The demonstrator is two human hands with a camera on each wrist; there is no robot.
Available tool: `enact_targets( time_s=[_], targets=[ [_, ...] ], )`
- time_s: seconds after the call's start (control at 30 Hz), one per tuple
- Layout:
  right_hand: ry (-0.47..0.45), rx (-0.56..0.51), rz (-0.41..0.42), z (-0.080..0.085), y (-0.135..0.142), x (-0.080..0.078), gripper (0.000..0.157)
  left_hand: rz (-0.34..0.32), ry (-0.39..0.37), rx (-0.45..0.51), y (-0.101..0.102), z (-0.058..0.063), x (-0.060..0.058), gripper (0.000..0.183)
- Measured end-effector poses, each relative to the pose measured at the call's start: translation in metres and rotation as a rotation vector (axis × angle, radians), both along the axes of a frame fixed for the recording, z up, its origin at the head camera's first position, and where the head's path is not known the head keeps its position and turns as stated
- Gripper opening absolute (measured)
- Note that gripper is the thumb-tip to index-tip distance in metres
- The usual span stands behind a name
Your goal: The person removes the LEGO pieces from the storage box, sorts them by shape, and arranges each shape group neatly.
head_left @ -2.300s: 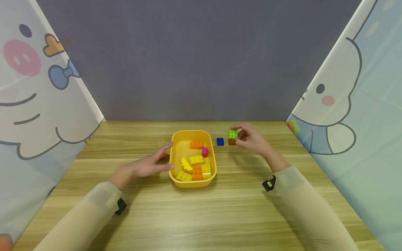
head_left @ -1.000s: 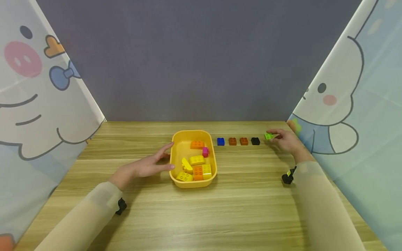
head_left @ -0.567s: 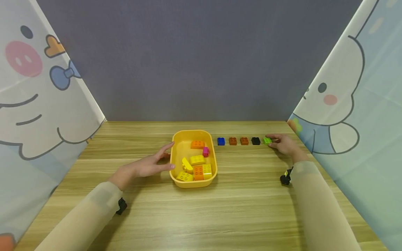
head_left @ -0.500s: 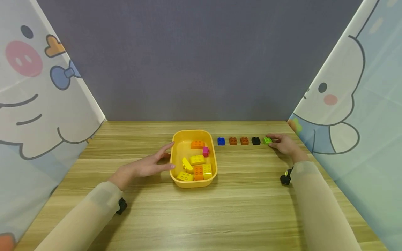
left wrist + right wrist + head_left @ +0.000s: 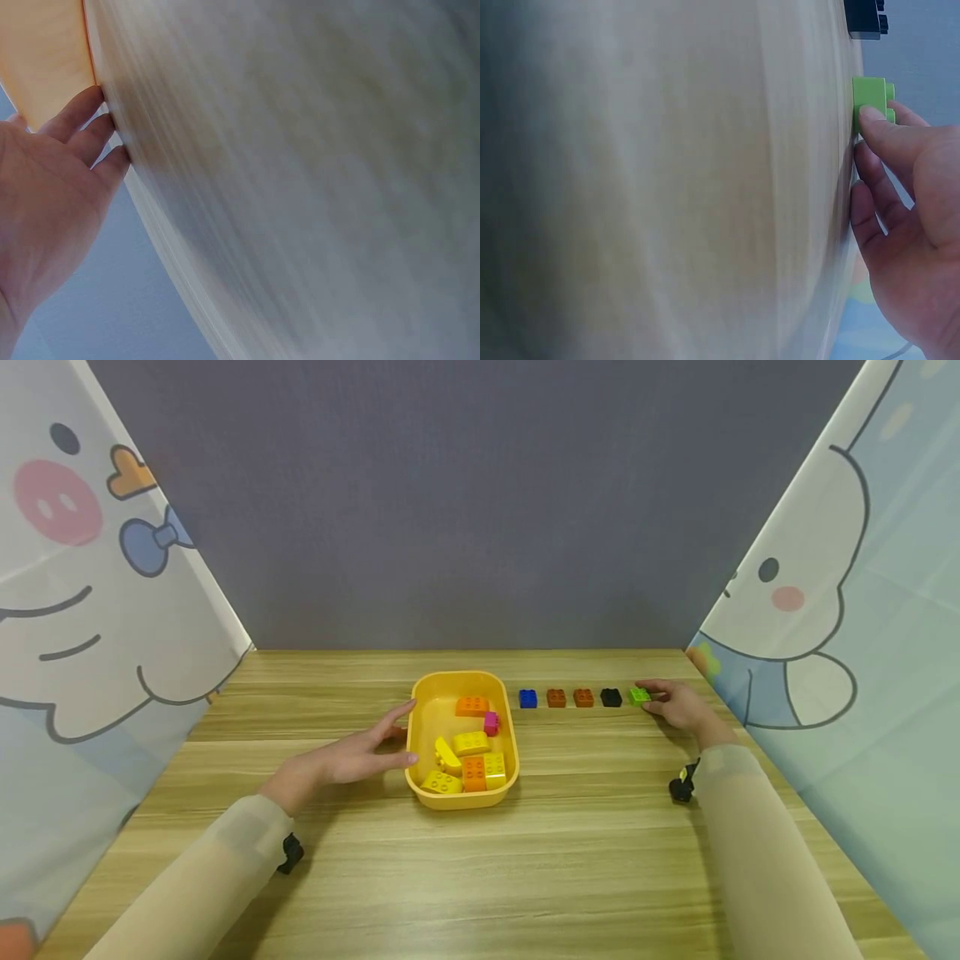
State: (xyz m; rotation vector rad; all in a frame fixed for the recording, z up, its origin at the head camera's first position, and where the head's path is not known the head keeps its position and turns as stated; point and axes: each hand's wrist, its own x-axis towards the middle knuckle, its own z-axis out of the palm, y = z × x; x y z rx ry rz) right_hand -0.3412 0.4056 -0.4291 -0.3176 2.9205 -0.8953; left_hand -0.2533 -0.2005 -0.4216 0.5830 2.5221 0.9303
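We are apparently setting the green brick (image 5: 638, 696) beside the black brick (image 5: 611, 697) on the desk (image 5: 570, 860), right hand (image 5: 677, 705) pinching it, left hand (image 5: 352, 758) resting wide against the tray (image 5: 461, 803); the next move is likely requiring release.

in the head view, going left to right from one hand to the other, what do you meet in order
left hand → yellow tray → blue brick → brown brick → second brown brick → black brick → green brick → right hand
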Motion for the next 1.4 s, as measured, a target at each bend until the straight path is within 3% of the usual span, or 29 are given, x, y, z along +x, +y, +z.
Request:
enact_targets(
  time_s=[0.5,0.7,0.87,1.17,1.4],
  targets=[
    [-0.005,-0.014,0.0,0.0,0.003,0.001,0.055,0.004,-0.002,0.007,0.0,0.001,0.003,0.099],
    [0.002,-0.065,-0.032,0.004,0.005,0.006,0.063,0.005,-0.009,0.025,0.001,0.001,0.003,0.099],
    [0.05,-0.131,-0.057,0.012,0.004,0.01,0.061,0.0,-0.01,0.031,0.001,0.001,0.002,0.098],
    [0.167,-0.127,0.039,0.031,-0.032,0.021,0.046,0.003,-0.006,0.027,0.0,0.0,0.002,0.099],
    [0.173,-0.148,0.142,0.042,-0.076,0.027,0.041,0.004,-0.007,0.026,0.0,0.0,0.003,0.099]
  ],
)
